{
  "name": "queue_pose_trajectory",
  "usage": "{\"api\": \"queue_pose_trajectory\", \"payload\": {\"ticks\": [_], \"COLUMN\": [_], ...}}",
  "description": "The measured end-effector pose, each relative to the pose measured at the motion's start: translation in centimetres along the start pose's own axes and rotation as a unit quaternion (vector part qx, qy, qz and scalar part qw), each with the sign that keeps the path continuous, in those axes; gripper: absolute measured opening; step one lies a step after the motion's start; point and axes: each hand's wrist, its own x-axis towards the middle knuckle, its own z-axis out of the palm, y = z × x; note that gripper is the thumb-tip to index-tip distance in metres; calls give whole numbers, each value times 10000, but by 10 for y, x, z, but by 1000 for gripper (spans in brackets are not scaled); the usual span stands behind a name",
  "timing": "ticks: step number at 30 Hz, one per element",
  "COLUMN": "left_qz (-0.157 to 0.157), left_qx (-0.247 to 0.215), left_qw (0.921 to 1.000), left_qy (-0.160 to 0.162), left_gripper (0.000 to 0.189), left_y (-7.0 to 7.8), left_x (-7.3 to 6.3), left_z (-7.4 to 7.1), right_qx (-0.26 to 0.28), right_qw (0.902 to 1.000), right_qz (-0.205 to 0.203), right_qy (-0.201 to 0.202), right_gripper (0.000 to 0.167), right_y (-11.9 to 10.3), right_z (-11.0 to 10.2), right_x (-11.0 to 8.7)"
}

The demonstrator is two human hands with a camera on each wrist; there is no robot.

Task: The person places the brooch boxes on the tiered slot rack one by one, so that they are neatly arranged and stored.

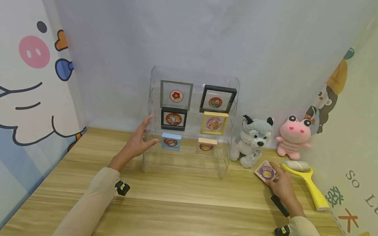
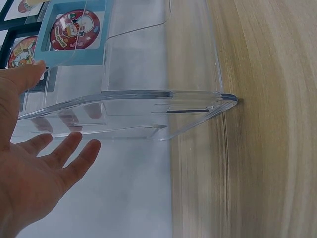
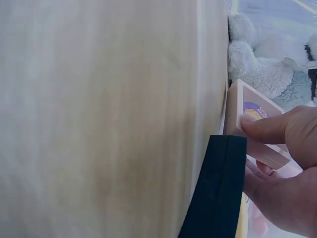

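A clear acrylic tiered display rack (image 1: 186, 164) stands on the wooden table, bearing several small framed round badges. My left hand (image 1: 136, 143) is at the rack's left side, fingers spread, thumb pointing toward the light blue frame (image 1: 171, 142) on the lowest occupied tier. In the left wrist view its straight fingers lie along the clear side panel (image 2: 133, 96). Off to the right, my right hand (image 1: 282, 183) pinches a small pale pink frame (image 3: 262, 106) with a purple and yellow badge, thumb on its front. Beneath that hand lies a dark, thick-edged object (image 3: 215, 188), partly hidden.
A grey husky plush (image 1: 254, 141) sits just right of the rack, with a pink frog plush (image 1: 293, 136) beyond it. A yellow-handled lint roller (image 1: 313, 186) lies right of my right hand. A pale curtain (image 1: 118, 65) hangs behind the table.
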Motion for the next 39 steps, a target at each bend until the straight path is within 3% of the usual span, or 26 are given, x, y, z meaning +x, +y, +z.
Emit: {"api": "queue_pose_trajectory", "payload": {"ticks": [6,13,18,25,35,39], "left_qz": [-14,32,4,13,9,27], "left_qx": [-63,16,-8,-2,76,112], "left_qw": [10000,10000,10000,10000,10000,9999], "left_qy": [-1,-13,-17,-15,12,24], "left_gripper": [93,92,92,92,91,91], "left_y": [0,0,1,0,1,2], "left_x": [1,0,0,0,0,0], "left_z": [0,-1,-1,0,0,0], "right_qx": [359,358,355,380,708,844], "right_qw": [9992,9983,9939,9806,9701,9596], "right_qz": [62,-59,-478,-1013,-1661,-2093], "right_qy": [136,453,928,1634,1624,1682], "right_gripper": [71,71,67,63,64,65], "right_y": [-4,-13,-27,-57,-94,-104], "right_z": [-4,-9,-11,-13,-6,6], "right_x": [-3,-11,-17,-24,-27,-23]}}
